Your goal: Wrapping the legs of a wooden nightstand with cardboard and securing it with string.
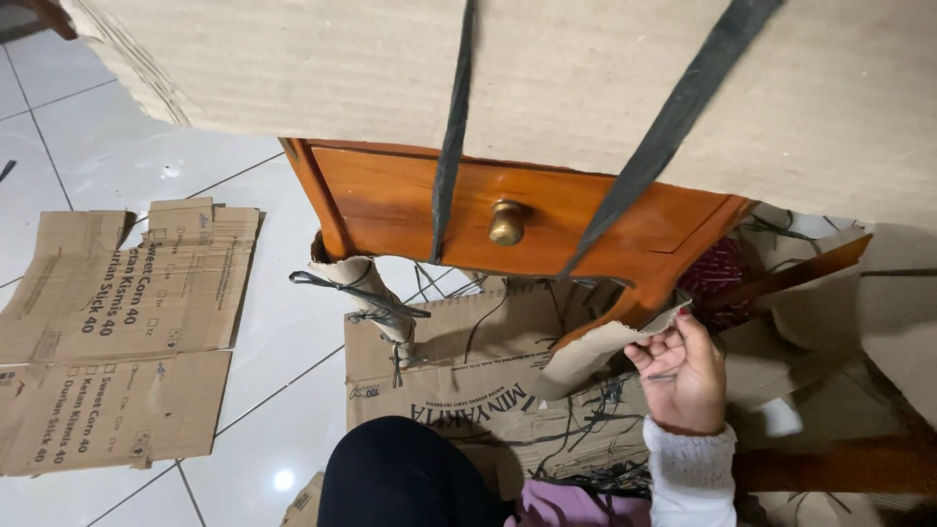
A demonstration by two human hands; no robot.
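Note:
A small orange-brown wooden table with a drawer and a round brass knob stands in front of me. A large cardboard sheet covers its top, tied down by two dark straps. Both front legs carry cardboard wrapping; the left leg's wrap is bound with dark string. My right hand, in a white cuff, pinches the torn cardboard strip at the right front leg. My left hand is not in view.
A flattened printed cardboard box lies on the white tiled floor at left. Another flattened box with loose dark strings lies under the table. My dark-clad knee is at the bottom. More cardboard and wood sit at right.

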